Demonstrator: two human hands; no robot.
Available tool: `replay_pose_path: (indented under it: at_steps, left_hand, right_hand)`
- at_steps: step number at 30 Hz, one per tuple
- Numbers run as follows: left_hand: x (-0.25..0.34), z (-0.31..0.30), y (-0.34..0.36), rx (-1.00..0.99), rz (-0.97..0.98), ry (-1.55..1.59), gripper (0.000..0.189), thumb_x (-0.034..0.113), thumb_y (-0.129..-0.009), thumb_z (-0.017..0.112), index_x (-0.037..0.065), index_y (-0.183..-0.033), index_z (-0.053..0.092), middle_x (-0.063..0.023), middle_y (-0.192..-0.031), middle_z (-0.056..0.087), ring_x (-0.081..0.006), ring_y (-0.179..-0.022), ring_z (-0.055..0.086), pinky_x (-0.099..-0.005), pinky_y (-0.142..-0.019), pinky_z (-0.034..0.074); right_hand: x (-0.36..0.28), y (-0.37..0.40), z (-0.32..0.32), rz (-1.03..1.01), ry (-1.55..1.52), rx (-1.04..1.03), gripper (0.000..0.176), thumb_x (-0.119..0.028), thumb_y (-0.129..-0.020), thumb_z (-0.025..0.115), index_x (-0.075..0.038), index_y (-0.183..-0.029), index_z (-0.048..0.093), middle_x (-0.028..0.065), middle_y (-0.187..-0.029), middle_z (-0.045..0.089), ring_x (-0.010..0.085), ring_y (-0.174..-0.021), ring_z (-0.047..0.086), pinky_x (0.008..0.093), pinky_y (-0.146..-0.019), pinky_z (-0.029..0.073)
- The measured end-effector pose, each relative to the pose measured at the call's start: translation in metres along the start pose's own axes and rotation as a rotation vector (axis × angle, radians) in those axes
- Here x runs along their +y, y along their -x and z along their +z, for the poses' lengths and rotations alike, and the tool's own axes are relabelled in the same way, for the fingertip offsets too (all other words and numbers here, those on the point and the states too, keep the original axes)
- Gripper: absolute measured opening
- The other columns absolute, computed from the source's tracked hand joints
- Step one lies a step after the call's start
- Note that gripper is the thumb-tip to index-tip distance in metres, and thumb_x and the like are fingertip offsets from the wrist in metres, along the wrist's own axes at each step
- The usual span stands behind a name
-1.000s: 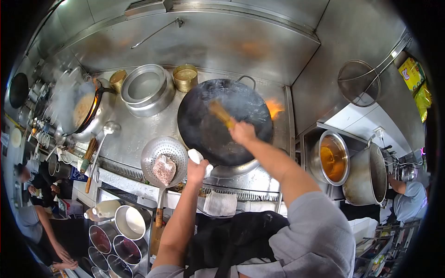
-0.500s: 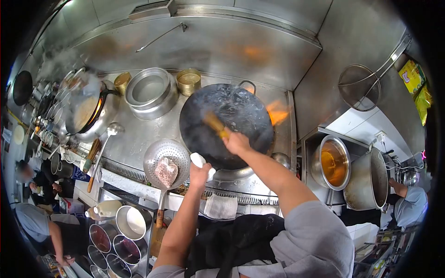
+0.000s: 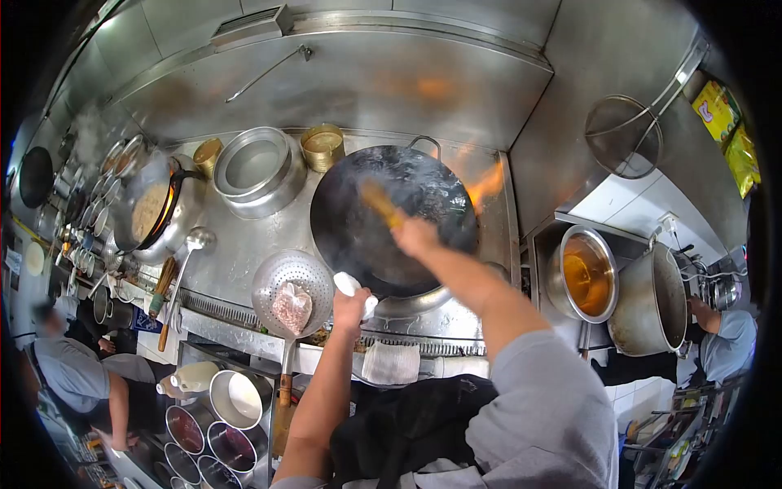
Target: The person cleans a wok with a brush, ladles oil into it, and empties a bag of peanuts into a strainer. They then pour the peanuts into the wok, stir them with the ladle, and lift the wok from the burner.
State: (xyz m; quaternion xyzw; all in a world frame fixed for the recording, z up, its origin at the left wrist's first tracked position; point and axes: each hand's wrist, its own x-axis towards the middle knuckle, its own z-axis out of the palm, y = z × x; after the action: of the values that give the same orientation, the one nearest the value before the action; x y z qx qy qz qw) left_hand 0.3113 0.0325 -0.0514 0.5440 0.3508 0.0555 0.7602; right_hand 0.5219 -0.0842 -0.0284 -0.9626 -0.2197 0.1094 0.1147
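Note:
A large dark wok (image 3: pixel 350 265) sits over the burner, steam and a wet sheen on its inside. My right hand (image 3: pixel 417 238) is closed round a bamboo wok brush (image 3: pixel 380 202), whose bristle end is blurred inside the wok. At the wok's near left edge, my left hand (image 3: pixel 349 308) grips a folded white cloth (image 3: pixel 347 284); whether it also holds the wok's handle is hidden. Just left of that hand rests a perforated strainer ladle (image 3: pixel 269 281) holding a clear bag of pinkish grains or bits (image 3: pixel 292 308).
Flames (image 3: pixel 487 186) show at the wok's right. Behind left stand nested metal pots (image 3: pixel 285 196) and a brass-coloured can (image 3: pixel 323 148). A ladle (image 3: pixel 194 244) lies left. Right are a bowl of amber liquid (image 3: pixel 586 281) and a deep pot (image 3: pixel 631 322). Co-workers stand at both sides.
The view has shifted slightly. The wok sits tilted a little differently, and the brush is still blurred inside it. At the left, a co-worker has changed position.

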Motion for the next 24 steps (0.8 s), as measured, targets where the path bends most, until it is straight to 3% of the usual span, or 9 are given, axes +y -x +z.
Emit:
replay_pose_path:
  at_steps: [2,5,7,9,11,13,15,20,24]
  left_hand:
    - [0.004,0.004,0.007,0.057,-0.021,0.032,0.021,0.006,-0.075,0.064,0.005,-0.094,0.055,-0.0053,-0.075,0.060,-0.0163,-0.060,0.059,-0.0315,-0.050,0.046]
    - [-0.006,-0.003,0.005,0.091,0.207,-0.093,0.021,0.004,-0.074,0.062,0.004,-0.094,0.055,-0.0048,-0.076,0.059,-0.0163,-0.063,0.058,-0.0317,-0.055,0.046]
    - [0.013,-0.014,0.027,0.085,0.222,-0.151,0.021,0.003,-0.073,0.060,0.002,-0.094,0.055,-0.0044,-0.079,0.059,-0.0166,-0.068,0.058,-0.0315,-0.061,0.047]
    - [0.024,-0.035,0.040,0.089,0.348,-0.114,0.026,0.003,-0.073,0.060,0.001,-0.098,0.057,-0.0056,-0.084,0.061,-0.0167,-0.075,0.060,-0.0315,-0.067,0.048]
    - [0.046,-0.059,0.055,-0.018,0.420,-0.113,0.031,0.005,-0.073,0.060,-0.001,-0.103,0.058,-0.0073,-0.088,0.063,-0.0174,-0.079,0.061,-0.0320,-0.071,0.049]
    - [0.052,-0.084,0.043,0.010,0.401,-0.294,0.036,0.006,-0.071,0.060,-0.003,-0.106,0.057,-0.0098,-0.091,0.064,-0.0191,-0.082,0.062,-0.0331,-0.074,0.050]
    - [0.079,-0.077,0.047,0.039,0.513,-0.424,0.035,0.008,-0.072,0.061,-0.004,-0.104,0.056,-0.0125,-0.092,0.065,-0.0217,-0.082,0.063,-0.0350,-0.074,0.051]
    - [0.124,-0.044,0.067,0.079,0.552,-0.540,0.035,0.014,-0.073,0.063,-0.006,-0.102,0.057,-0.0194,-0.092,0.067,-0.0284,-0.083,0.066,-0.0397,-0.074,0.051]
    - [0.134,-0.033,0.066,0.140,0.635,-0.691,0.037,0.019,-0.073,0.065,-0.006,-0.099,0.056,-0.0250,-0.091,0.067,-0.0376,-0.085,0.067,-0.0440,-0.079,0.051]
  right_hand:
    - [-0.014,0.030,0.033,-0.136,-0.096,0.005,0.054,-0.042,-0.094,0.051,-0.024,-0.144,0.042,0.0184,-0.107,0.068,0.0374,-0.098,0.066,0.0493,-0.083,0.052]
    - [-0.004,0.088,-0.034,-0.186,-0.131,-0.299,0.051,-0.046,-0.095,0.050,-0.025,-0.141,0.048,0.0128,-0.121,0.065,0.0336,-0.113,0.060,0.0457,-0.094,0.048]
    - [0.040,0.120,-0.047,-0.301,-0.097,-0.219,0.051,-0.041,-0.095,0.054,-0.018,-0.140,0.050,0.0171,-0.121,0.064,0.0321,-0.110,0.063,0.0411,-0.095,0.048]
    - [0.098,0.147,-0.051,-0.209,-0.279,-0.258,0.050,-0.045,-0.094,0.056,-0.022,-0.138,0.053,0.0133,-0.130,0.060,0.0317,-0.119,0.058,0.0390,-0.102,0.044]
    - [0.139,0.187,-0.071,-0.116,-0.513,-0.142,0.049,-0.036,-0.095,0.058,-0.014,-0.139,0.052,0.0136,-0.128,0.062,0.0255,-0.117,0.060,0.0339,-0.101,0.044]
    - [0.164,0.220,-0.072,-0.002,-0.768,0.083,0.047,-0.028,-0.097,0.056,-0.004,-0.138,0.051,0.0116,-0.119,0.066,0.0184,-0.106,0.062,0.0289,-0.093,0.047]
    - [0.152,0.252,-0.088,0.320,-0.966,0.154,0.045,-0.024,-0.098,0.055,0.000,-0.136,0.051,0.0087,-0.111,0.066,0.0127,-0.094,0.061,0.0256,-0.084,0.048]
    - [0.195,0.259,-0.021,0.414,-1.104,0.437,0.044,-0.030,-0.096,0.058,-0.008,-0.134,0.056,0.0044,-0.080,0.065,0.0111,-0.052,0.052,0.0295,-0.042,0.041]
    - [0.169,0.271,-0.029,0.542,-1.175,0.334,0.046,-0.031,-0.097,0.057,-0.012,-0.139,0.051,0.0048,-0.075,0.061,0.0120,-0.044,0.047,0.0304,-0.034,0.032]
